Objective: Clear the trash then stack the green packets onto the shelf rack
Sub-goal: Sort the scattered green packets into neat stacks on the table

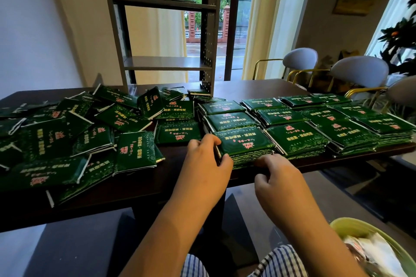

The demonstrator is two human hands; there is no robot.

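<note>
Nearest of all, striped cloth [281, 261] covers the person's lap, and at the lower right a yellow-green bin [344, 224] holds crumpled white trash [373, 252]. Both bare forearms reach forward to the near edge of the dark bench [135, 189]. The left hand [206, 157] grasps the left end of the front stack [246, 141] of green packets, its fingers [211, 139] curled over the top corner and its thumb against the near side. The right hand [279, 177] sits just beside it with knuckles bent and a tip touching the stack's front edge; I cannot tell whether it grips the stack or only rests against it. The front stack lies on the bench at its near edge, about the middle. To its right and behind it, more squared stacks [337, 126] of the same packets stand in rows, touching one another. To the left a loose heap [74, 139] of packets sprawls across the bench, overlapping and tilted at all angles. Farther back the grey metal shelf rack [165, 63] stands upright on the bench; its upper shelf carries something dark and flat, too dim to make out. Beyond it are pale curtains [153, 29] and a window [225, 18]. Pale-backed chairs [360, 72] and a leafy plant [398, 36] stand at the far right.
</note>
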